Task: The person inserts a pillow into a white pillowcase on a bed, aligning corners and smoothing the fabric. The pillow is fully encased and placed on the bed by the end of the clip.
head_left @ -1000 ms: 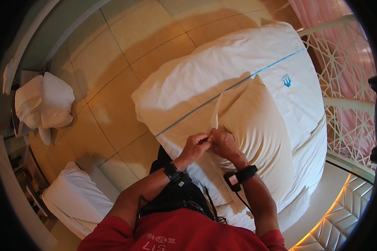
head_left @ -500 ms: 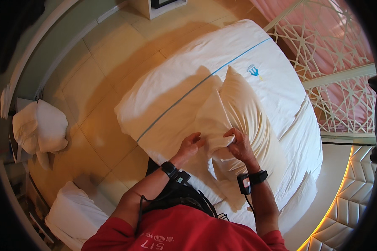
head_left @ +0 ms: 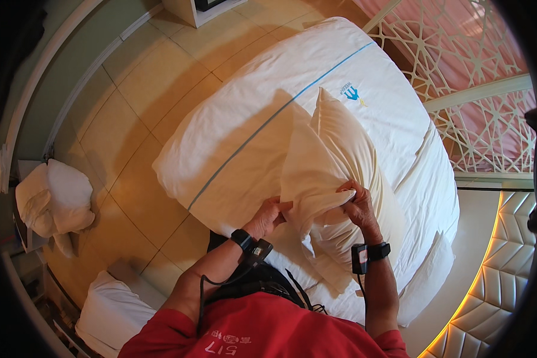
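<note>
Filling the middle of the view, the white bed (head_left: 403,128) lies farther to the left than it did a second ago, its blue stripe (head_left: 268,131) running slantwise across the cover. More of the pale lattice screen (head_left: 489,94) now shows at the right. At the top, above the tiled floor (head_left: 128,149), a white cabinet (head_left: 185,9) has come into sight; it holds a dark thing, cut off by the edge and too little seen to name.

On the bed, right in front of the person, lies the cased pillow (head_left: 361,155), cream and plump, one corner pointing up toward the stripe. The case is full along its right side, while a loose flap of cloth (head_left: 304,158) spreads out at its left. A second ago that flap was a narrow upright fold; now it lies wide. Whether the pillow's own surface shows beneath the raised edge, I cannot tell.

Off to the left, a white bundle (head_left: 68,194) rests heaped on a piece of furniture mostly hidden under it, and another white heap (head_left: 110,310) lies nearer, at the lower left.

The right hand (head_left: 359,207) has its fingers grasping the lifted edge of the flap. The left hand (head_left: 267,218), apart from the cloth half a second ago, now pinches its left edge between the fingers. A second ago the two hands met at one spot; now they are apart, with cloth between them.
</note>
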